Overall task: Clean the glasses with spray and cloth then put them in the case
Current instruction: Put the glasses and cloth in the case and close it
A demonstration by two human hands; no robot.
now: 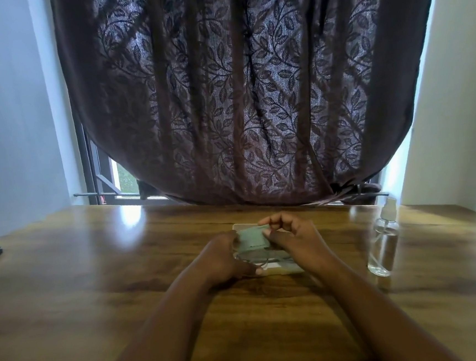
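Both hands meet mid-table: left hand [226, 256] curled round the glasses [262, 257], right hand [289, 237] pinching the pale green cloth [252, 238] with fingers bent. Case [245, 225] peeks out at 12 o'clock behind them, spray bottle [383, 245] upright at 3 o'clock on the wooden table [95, 279].

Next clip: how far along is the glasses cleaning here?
Spraying cannot be judged; the spray bottle stands apart, untouched. In hand: the right hand pinches the cloth while the left hand holds the glasses. Left: casing them.
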